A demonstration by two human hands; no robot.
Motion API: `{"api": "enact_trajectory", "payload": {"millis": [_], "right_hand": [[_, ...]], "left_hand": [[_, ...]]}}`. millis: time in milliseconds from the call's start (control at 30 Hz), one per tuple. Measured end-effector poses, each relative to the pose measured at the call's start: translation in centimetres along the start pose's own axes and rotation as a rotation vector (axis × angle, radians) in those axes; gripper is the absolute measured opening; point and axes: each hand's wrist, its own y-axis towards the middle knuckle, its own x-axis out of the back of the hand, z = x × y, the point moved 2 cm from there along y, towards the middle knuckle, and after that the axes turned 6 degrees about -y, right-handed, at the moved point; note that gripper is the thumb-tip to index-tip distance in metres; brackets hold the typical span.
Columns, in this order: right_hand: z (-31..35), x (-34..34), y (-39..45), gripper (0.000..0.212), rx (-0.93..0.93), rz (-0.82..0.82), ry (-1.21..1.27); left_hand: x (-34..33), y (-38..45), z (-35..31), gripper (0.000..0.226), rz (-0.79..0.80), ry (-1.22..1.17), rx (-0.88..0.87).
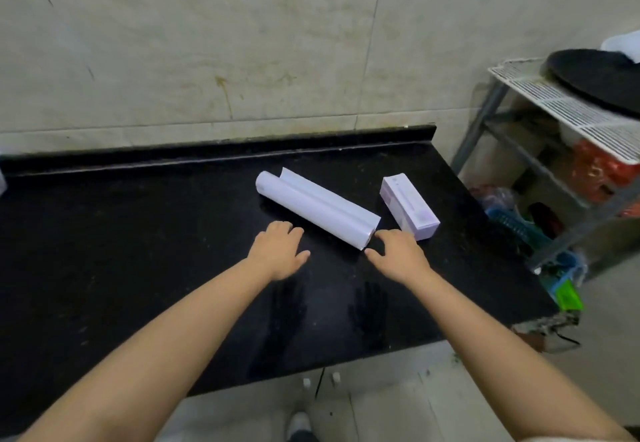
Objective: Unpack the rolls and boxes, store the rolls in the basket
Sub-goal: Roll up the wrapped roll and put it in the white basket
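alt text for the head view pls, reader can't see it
Two empty, open hands, left and right, reach over a black counter toward a white roll lying diagonally, its outer sheet partly loose. A small pale purple box lies just right of the roll; a wire rack stands beyond the counter's right end.

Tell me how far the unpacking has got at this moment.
Barely begun, by the look of it. Nothing appears stored: the white roll lies on the black countertop with a loose flap along it, and the small lilac box beside it looks closed. In hand: nothing; the left hand and right hand hover open near the roll's near end. Left: open the box and put the rolls in a basket.
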Motion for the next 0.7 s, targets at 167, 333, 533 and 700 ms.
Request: {"api": "enact_trajectory", "payload": {"millis": [167, 333, 533, 700], "right_hand": [[0.2, -2.2, 5.7, 0.043, 0.04, 0.076, -0.089], [1.9, -3.7, 10.6, 0.057, 0.173, 0.045, -0.215], [2.2, -5.6, 14.4, 0.082, 0.119, 0.128, -0.21], [2.1, -6.1, 16.0, 0.079, 0.121, 0.147, -0.153]], "left_hand": [[-1.0, 5.1, 1.8, 0.053, 0.027, -0.001, 0.049], [-1.5, 9.0, 2.9, 0.05, -0.015, -0.057, 0.067], [-2.3, 11.2, 3.5, 0.051, -0.052, -0.136, 0.09], [-3.1, 10.9, 4.3, 0.055, -0.053, -0.207, 0.174]]}}
